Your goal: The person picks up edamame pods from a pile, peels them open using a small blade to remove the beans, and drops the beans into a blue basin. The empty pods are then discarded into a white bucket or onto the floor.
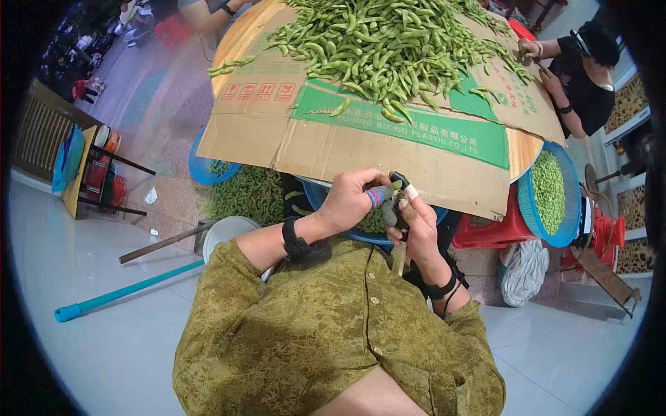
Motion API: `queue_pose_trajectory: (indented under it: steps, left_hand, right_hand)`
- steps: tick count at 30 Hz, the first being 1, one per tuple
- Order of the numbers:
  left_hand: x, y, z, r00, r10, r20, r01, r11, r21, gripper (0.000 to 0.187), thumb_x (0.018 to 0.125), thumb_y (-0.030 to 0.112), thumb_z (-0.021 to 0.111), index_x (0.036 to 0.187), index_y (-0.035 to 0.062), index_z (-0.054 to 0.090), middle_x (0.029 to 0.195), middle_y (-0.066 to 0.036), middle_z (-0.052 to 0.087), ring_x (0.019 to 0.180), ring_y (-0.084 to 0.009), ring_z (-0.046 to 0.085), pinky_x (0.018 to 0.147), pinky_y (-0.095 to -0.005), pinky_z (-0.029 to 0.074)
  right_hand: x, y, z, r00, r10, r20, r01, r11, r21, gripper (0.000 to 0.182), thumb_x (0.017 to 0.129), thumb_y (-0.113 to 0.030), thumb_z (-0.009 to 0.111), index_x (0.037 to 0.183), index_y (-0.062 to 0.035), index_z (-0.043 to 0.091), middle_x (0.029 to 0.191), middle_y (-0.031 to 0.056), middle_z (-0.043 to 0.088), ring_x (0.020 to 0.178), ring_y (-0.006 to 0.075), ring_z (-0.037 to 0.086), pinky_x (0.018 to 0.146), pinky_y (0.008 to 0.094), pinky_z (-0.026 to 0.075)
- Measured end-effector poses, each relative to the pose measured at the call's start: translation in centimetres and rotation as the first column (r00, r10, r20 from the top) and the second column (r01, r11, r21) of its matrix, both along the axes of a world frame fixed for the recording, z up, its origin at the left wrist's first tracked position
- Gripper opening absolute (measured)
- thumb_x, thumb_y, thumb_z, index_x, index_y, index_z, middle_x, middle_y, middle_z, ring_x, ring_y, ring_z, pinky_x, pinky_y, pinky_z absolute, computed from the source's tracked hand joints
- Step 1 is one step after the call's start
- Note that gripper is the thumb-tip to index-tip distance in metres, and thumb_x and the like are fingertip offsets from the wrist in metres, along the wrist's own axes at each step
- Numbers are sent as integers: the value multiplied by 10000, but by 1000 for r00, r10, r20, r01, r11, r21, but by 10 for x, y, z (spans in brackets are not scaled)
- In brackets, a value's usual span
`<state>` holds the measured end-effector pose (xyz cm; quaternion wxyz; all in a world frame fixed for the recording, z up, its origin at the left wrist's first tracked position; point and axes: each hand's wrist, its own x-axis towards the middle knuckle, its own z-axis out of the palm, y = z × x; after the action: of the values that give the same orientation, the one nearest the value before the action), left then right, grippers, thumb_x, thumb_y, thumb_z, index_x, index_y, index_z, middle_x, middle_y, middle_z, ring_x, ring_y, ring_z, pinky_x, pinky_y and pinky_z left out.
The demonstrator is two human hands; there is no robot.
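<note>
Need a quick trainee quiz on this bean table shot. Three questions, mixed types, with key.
1. What is heaped on the cardboard?
a) corn cobs
b) green pods
c) red peppers
2. True or false: the person's left hand and right hand are held close together.
3. Fill in: the basket of shelled beans at the picture's right is ____ in colour.

Key: 1 b; 2 true; 3 blue.

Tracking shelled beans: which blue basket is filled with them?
The basket right of the cardboard: loose beans fill it, and no other blue basket sits that side.
</note>
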<state>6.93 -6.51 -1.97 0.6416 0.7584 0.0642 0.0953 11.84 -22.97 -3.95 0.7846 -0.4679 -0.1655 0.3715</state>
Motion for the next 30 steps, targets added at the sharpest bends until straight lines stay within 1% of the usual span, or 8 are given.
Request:
queue_pose_trajectory:
  steps: [10,14,15,16,18,24,28,30]
  left_hand:
    - [3,1,-3,994,-19,106,41,977,-209,115,853,73,616,929,-6,652,761,-11,629,693,-53,527,617,-229,452]
    - [9,16,-3,958,-212,-192,49,783,-620,82,853,72,597,905,15,623,696,-35,589,545,-61,474,470,-208,356]
    - [9,19,-5,921,-330,-207,24,579,-815,71,851,67,586,899,21,609,674,-42,575,503,-65,455,432,-204,320]
    - [9,21,-9,922,-326,-208,20,578,-816,71,851,67,586,899,21,609,674,-42,575,503,-65,455,432,-204,320]
    - [11,22,-15,901,-375,-221,29,558,-829,69,849,54,557,901,21,588,664,-58,572,492,-79,476,405,-212,321]
    - [11,11,-18,948,-222,-229,54,819,-571,122,842,64,549,936,6,600,673,-66,576,490,-73,475,399,-197,336]
    - [-2,23,2,928,-253,-272,83,855,-512,143,845,71,543,947,-5,607,679,-50,573,515,-72,496,429,-208,366]
    - [-18,35,22,957,-213,-199,211,977,-31,160,839,75,527,950,4,618,680,-78,596,536,-155,557,480,-290,426]
  right_hand:
    - [1,4,-1,972,-94,214,110,992,-65,372,947,-38,446,1318,-31,474,723,-8,508,456,45,387,396,190,309]
    - [5,2,-4,987,-85,139,90,995,-32,370,919,-17,489,1289,-9,501,722,0,528,483,54,422,434,202,336]
    - [6,-1,-5,876,-75,476,140,985,-102,366,901,-10,515,1267,-1,519,717,5,535,504,66,447,459,213,355]
    - [8,-3,-7,659,-28,752,209,967,-147,362,883,-2,540,1245,7,538,712,11,542,526,78,472,484,225,375]
    - [9,-6,-14,668,-8,744,227,954,-193,365,868,-3,560,1233,3,546,715,18,551,551,86,488,506,233,392]
    - [10,0,-23,723,-90,684,316,925,-212,358,827,-16,621,1180,0,563,731,56,578,619,100,527,577,244,437]
    - [12,2,-15,568,-109,815,403,901,-160,284,818,11,618,1097,-2,570,721,59,567,610,103,524,574,237,437]
    - [14,0,-9,435,-96,895,446,887,-122,264,810,19,618,1070,-5,576,700,51,550,592,100,511,554,239,429]
